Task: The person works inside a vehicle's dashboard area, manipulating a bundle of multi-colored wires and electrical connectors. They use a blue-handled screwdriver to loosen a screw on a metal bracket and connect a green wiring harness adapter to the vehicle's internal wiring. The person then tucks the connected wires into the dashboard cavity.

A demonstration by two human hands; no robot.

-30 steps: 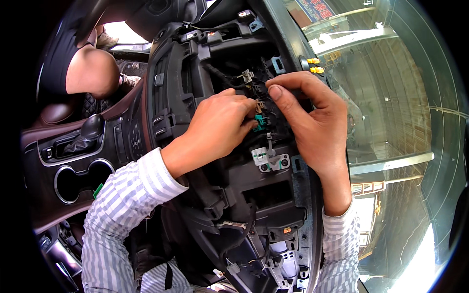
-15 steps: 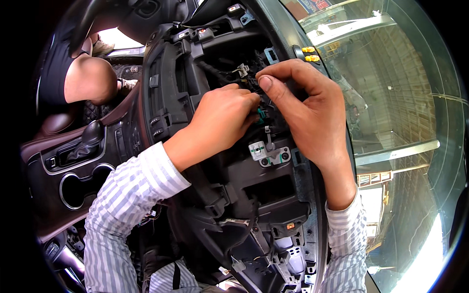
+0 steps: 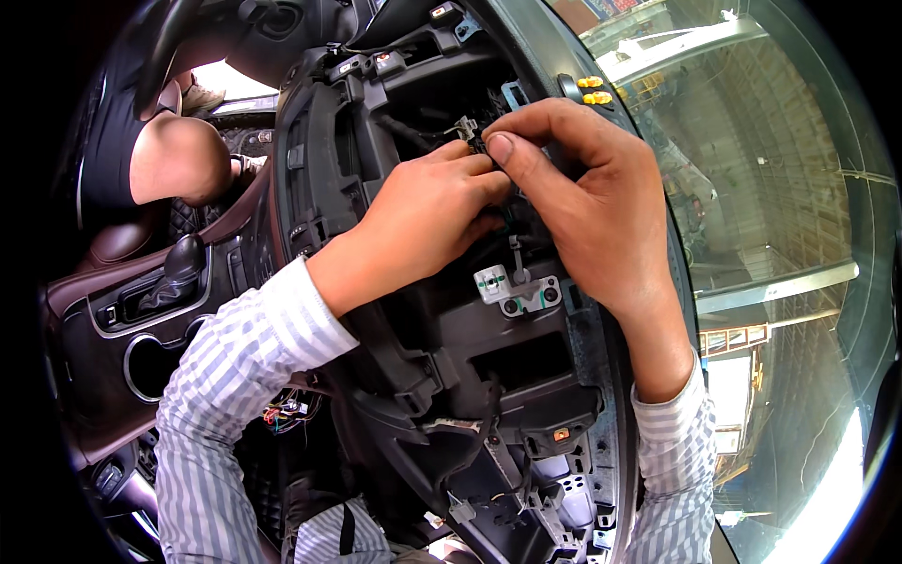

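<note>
My two hands meet over the opened dashboard (image 3: 456, 352), above a dark cavity with black wiring. My left hand (image 3: 418, 211) is closed, its fingers curled and their tips hidden; what they hold cannot be made out. Thumb and forefinger of my right hand (image 3: 601, 197) pinch together beside the left fingers, on something too small and dark to name. Just beyond the fingertips is a pale plug connector (image 3: 460, 129) among the wires. Nearer to me, below the hands, a silver metal bracket (image 3: 520, 289) is fixed to the dashboard frame.
The windscreen (image 3: 761, 188) rises along the right, with yellow pieces (image 3: 594, 91) on the dash edge. At left are the gear lever (image 3: 183, 258), a cup holder (image 3: 146, 367) and another person's bare knee (image 3: 183, 158). Loose coloured wires (image 3: 289, 411) hang near my left sleeve.
My left hand has shifted up and right, bringing its fingers closer to the right fingertips. A green piece seen beside the left fingers is now mostly hidden. The right hand stays pinched.
</note>
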